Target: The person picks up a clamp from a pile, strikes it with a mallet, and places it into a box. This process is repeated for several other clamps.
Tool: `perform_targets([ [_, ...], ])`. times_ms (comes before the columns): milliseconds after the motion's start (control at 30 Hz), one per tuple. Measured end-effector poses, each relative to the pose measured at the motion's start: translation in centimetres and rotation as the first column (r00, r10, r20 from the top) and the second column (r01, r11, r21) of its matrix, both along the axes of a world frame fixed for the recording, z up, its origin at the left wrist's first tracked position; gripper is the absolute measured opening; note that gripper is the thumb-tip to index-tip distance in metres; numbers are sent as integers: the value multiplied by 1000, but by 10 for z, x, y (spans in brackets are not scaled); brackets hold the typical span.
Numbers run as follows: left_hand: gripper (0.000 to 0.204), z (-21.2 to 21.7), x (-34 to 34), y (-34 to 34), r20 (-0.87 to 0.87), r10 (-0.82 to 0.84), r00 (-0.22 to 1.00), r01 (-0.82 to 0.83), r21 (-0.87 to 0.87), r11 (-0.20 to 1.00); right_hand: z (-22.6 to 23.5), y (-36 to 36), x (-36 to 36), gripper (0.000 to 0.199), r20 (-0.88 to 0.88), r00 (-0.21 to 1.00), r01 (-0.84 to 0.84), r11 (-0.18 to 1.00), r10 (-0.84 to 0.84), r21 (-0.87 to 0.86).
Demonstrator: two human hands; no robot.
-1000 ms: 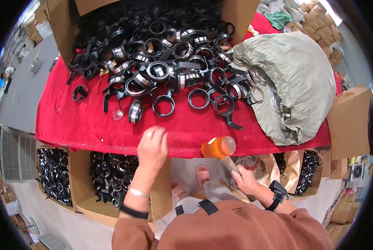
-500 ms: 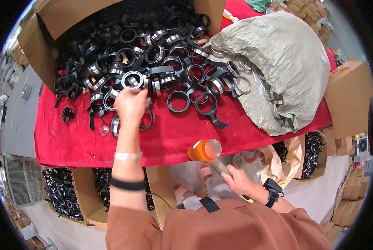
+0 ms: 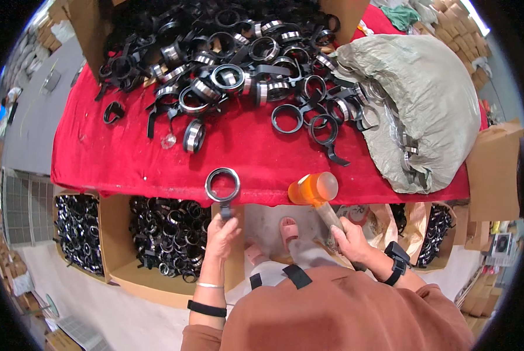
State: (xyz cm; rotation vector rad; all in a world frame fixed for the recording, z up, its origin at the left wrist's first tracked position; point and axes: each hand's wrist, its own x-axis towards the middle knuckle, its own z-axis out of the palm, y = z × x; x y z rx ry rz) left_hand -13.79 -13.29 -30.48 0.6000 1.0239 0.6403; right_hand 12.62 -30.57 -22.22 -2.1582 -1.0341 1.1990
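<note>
Left hand [image 3: 221, 234] pinches a ring clamp [image 3: 222, 186], right hand [image 3: 351, 238] grips a mallet [image 3: 315, 193] above clamp-filled boxes [image 3: 112, 234].

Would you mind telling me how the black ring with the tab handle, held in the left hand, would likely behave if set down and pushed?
The black ring with the tab handle looks rigid: it holds its round shape while the left hand grips only the tab. On the red cloth it would probably drag rather than slide. Laid flat, it seems unlikely to roll.

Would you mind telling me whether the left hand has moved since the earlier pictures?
Yes. The left hand has drawn back from the pile of black rings on the red cloth to below the cloth's near edge, holding one ring.
</note>
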Motion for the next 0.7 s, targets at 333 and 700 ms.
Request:
perform_targets([
  [333, 25, -5, 27, 1, -349, -242, 906, 367, 358, 859, 9, -3, -10, 34, 101, 995, -18, 1000, 17, 8],
  [700, 41, -10, 45, 4, -305, -12, 952, 121, 341, 932, 62, 28, -35, 43, 13, 990, -124, 815, 142, 565],
])
